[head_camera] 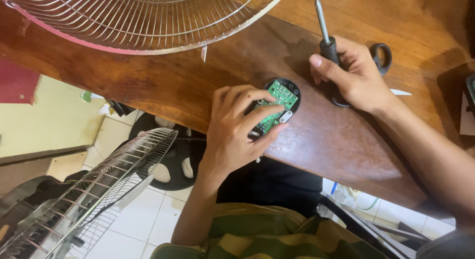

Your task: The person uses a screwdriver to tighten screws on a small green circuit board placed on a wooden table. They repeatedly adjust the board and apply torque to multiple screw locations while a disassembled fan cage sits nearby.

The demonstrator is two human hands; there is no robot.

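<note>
Holding round black housing (289, 86) with green circuit board (274, 105) at centre of wooden table (346, 145), near its front edge. Your left hand (237, 130) curled over housing, fingers closed on rim and board. Your right hand (354, 76) closed in fist on screwdriver (327, 39), shaft pointing toward 12 o'clock, tip up and away from board. Housing lies toward 8 o'clock from right hand, near but apart; left hand nearer, already touching. Black scissors (382, 56) just behind right hand. Fan grille (143, 16) at 11 o'clock.

Home repair spot: fan grilles (143, 19), wood table (198, 76), tile floor (143, 214)
</note>
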